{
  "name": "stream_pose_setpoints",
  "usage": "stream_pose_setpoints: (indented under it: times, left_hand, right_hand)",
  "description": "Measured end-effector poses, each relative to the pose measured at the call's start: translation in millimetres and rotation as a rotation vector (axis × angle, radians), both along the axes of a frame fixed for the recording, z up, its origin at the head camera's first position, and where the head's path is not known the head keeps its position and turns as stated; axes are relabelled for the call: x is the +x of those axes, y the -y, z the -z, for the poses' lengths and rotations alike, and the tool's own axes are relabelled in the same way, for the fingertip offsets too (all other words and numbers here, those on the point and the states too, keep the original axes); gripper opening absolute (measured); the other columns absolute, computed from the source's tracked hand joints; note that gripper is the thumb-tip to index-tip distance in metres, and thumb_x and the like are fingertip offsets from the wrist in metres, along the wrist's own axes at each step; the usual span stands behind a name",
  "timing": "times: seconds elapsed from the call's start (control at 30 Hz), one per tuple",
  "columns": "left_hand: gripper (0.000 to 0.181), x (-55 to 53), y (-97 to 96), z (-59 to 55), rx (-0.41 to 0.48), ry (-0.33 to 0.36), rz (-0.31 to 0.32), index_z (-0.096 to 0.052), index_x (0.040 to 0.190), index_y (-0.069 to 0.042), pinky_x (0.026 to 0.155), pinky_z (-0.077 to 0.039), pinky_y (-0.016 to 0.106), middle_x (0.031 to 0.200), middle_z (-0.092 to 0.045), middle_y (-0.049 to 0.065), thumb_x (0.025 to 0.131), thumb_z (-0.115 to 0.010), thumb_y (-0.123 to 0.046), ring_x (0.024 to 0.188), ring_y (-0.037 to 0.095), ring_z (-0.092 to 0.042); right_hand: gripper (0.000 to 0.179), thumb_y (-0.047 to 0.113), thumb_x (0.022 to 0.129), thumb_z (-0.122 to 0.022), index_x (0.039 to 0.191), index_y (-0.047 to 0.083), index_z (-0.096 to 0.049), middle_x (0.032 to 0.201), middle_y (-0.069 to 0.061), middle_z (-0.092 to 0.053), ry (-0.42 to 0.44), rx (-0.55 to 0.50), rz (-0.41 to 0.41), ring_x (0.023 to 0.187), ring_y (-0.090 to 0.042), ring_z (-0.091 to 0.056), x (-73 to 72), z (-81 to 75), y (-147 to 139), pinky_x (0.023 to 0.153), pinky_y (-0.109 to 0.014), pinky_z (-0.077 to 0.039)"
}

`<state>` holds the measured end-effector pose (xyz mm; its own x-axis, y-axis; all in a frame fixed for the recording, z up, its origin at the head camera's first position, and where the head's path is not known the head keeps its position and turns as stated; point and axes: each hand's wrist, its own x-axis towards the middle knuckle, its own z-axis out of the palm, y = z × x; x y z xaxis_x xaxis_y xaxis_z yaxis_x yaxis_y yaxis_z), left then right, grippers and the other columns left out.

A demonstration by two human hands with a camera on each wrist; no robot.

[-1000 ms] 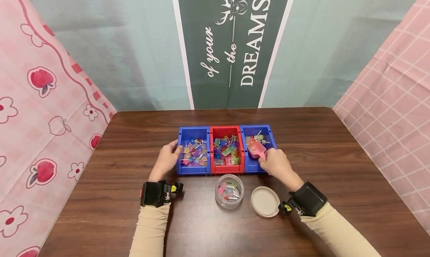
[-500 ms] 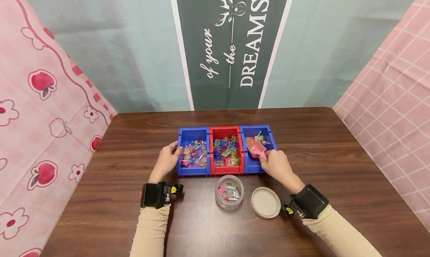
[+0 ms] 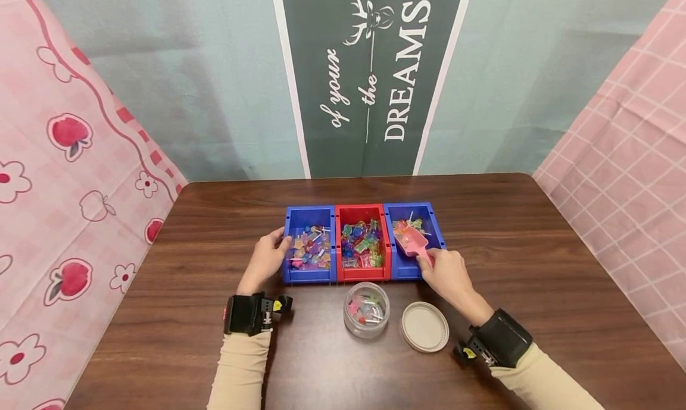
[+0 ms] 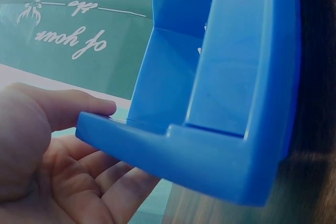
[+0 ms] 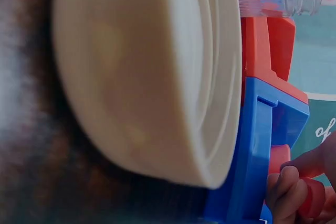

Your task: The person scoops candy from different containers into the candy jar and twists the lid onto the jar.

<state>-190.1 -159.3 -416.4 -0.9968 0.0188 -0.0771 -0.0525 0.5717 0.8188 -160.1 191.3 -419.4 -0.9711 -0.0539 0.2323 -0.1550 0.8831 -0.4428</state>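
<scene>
My right hand [image 3: 449,274] pinches the handle of a pink scoop [image 3: 412,243] inside the right blue bin [image 3: 406,271]. Lollipop-like pieces with white sticks lie at the scoop's far side; how much the scoop holds is hard to tell. In the right wrist view, curled fingers [image 5: 287,190] grip the handle above the bin's front. My left hand [image 3: 266,255] holds the outer wall of the left blue bin [image 3: 309,275], thumb [image 4: 84,106] over the rim and fingers outside. That bin contains small colourful pieces and sticks.
Between the blue bins sits a red bin [image 3: 364,274] of shiny wrapped candies. In front stand a clear jar [image 3: 367,329] with some pieces inside and, to its right, a round beige lid [image 3: 425,326]. The wooden table [image 3: 177,315] meets a curtain at the back.
My right hand has drawn slightly back and to the right, pulling the scoop a little the same way. Pieces by the scoop have shifted. The left hand keeps its hold on the bin.
</scene>
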Motion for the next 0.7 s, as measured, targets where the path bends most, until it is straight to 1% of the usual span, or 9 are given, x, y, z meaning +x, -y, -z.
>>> stream_pose_setpoints:
  times: [0.13,0.23,0.47,0.7]
  left_hand:
    - [0.045,-0.1,0.2,0.4,0.000,-0.003,-0.001,-0.041,0.140,0.010,0.102,-0.048,0.050,0.129,-0.059,0.029,0.102,-0.044,-0.013,0.116,0.036,-0.060]
    - [0.045,-0.1,0.4,0.9,0.003,0.010,-0.005,-0.040,0.141,0.009,0.103,-0.048,0.050,0.130,-0.059,0.029,0.102,-0.043,-0.013,0.117,0.036,-0.060]
    - [0.045,-0.7,0.4,0.5,0.017,0.032,-0.006,-0.039,0.142,0.007,0.105,-0.046,0.050,0.133,-0.057,0.028,0.103,-0.043,-0.015,0.120,0.036,-0.059]
    - [0.047,0.4,0.5,-1.5,0.023,0.043,0.001,-0.037,0.143,0.007,0.106,-0.045,0.051,0.137,-0.053,0.029,0.103,-0.041,-0.017,0.123,0.038,-0.057]
  right_hand:
    - [0.020,0.011,0.086,-0.066,0.089,-0.008,-0.070,0.055,-0.007,-0.056,-0.022,-0.023,-0.003,0.053,-0.018,-0.048,3.6,3.4,-3.0,0.050,-0.026,-0.035]
    - [0.021,0.011,0.086,-0.067,0.092,-0.008,-0.071,0.054,-0.007,-0.055,-0.038,-0.041,-0.006,0.052,-0.017,-0.047,5.6,5.2,-4.9,0.049,-0.024,-0.033]
    - [0.019,0.010,0.085,-0.069,0.091,-0.008,-0.071,0.052,-0.006,-0.053,-0.101,-0.067,-0.003,0.050,-0.016,-0.044,9.5,6.0,-10.2,0.047,-0.023,-0.030]
    - [0.019,0.010,0.085,-0.068,0.093,-0.008,-0.071,0.051,-0.006,-0.052,-0.116,-0.072,-0.007,0.050,-0.015,-0.043,13.4,5.6,-13.4,0.047,-0.023,-0.030]
